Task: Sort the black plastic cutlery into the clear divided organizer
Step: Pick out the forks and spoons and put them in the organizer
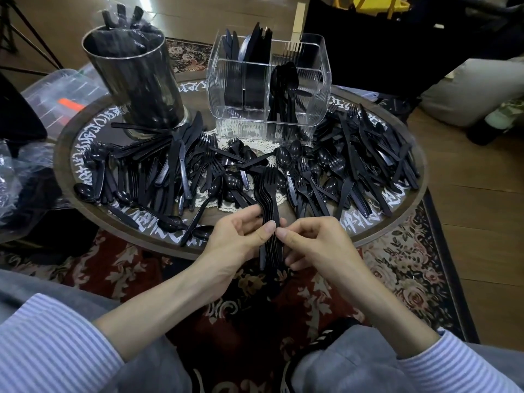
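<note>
- Head view: both hands meet at the near edge of the round tabletop (408, 219), sharing one nested stack of forks (269, 211) held tines up and away from the person.
- The left hand (241, 236) curls round the handles from the left, thumb laid across the front. It seems to carry the stack.
- The right hand (314, 242) pinches the handles from the right, its thumb tip touching the left thumb. This looks like squaring the forks so they go in as one bundle.
- The clear divided organizer (323, 80) stands at the far side of the tabletop, well apart from the hands. Its left compartment holds knives (256, 49) standing upright, and its front right compartment holds spoons (285, 86). A rear right compartment looks to hold a few forks, though the ribbed wall blurs them.
- Loose cutlery (365, 165) lies heaped around the organizer, so by my reckoning most of the sorting remains.
- A metal cylinder (136, 80) at the far left holds more black pieces wrapped in plastic.
</note>
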